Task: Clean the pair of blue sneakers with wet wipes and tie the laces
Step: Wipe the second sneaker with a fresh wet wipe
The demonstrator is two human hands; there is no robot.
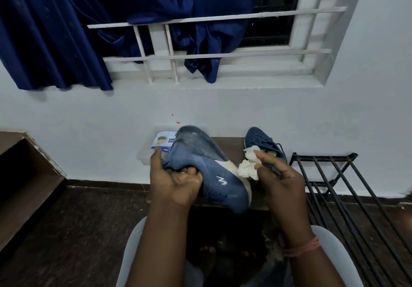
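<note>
Gripping sneaker [207, 170] left hand [176, 184] | wipe [249, 166] right hand [281, 181] | rack [334, 186] beside

Both forearms are bare, with no sleeves reaching into view. The right wrist wears a band of pinkish-red thread [304, 247], wound round several times, with loose frayed ends [276, 254] hanging at its nine o'clock side. The left hand [176, 184] and right hand [283, 179] wear no gloves. Bare toes [207, 249] show low between the arms.
</note>
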